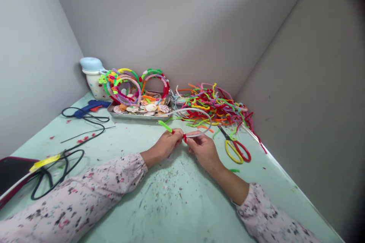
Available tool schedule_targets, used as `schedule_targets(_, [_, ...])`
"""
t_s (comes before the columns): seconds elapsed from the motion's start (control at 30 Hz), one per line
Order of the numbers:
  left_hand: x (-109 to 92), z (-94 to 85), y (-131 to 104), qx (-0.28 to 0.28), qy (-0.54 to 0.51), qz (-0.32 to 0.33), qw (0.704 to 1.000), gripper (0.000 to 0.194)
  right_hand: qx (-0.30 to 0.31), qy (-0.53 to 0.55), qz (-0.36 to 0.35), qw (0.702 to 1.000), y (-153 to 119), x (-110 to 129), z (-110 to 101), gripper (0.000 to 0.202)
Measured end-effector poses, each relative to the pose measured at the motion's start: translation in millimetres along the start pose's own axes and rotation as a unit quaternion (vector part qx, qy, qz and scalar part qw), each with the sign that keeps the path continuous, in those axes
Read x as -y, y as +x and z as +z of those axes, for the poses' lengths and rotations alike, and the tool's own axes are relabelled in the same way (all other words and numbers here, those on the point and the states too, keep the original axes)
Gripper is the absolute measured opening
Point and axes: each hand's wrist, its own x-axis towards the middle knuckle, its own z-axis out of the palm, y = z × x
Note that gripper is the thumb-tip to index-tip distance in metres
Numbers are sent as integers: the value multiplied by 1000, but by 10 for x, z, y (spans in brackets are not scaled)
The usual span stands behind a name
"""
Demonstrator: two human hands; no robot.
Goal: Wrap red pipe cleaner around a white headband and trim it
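A white curved headband (pixel 209 118) is held above the table's middle, its arc rising behind my hands. My left hand (pixel 168 144) is closed on the headband's wrapped end, where red covers it and a bright green fuzzy tip (pixel 164 125) sticks out to the upper left. Close beside it, my right hand (pixel 203 150) pinches a short red pipe cleaner (pixel 184 138) against the band, between the two hands. The fingertips of both hands nearly meet, and parts of the band are hidden behind them.
A metal tray (pixel 137 117) holds shells and colourful wrapped hoops. Tangled pipe cleaners (pixel 216 104) lie behind my right hand, with scissors (pixel 238 152) nearer. At the left are a blue glue gun (pixel 88 109), a black cable (pixel 67 159) and a light-blue-lidded container (pixel 94 79).
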Motion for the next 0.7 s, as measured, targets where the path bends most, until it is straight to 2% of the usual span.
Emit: schedule_targets(0.7, [-2,-11,-4,2,44,2,999,26,4,31,28,999,-11,87,2,26])
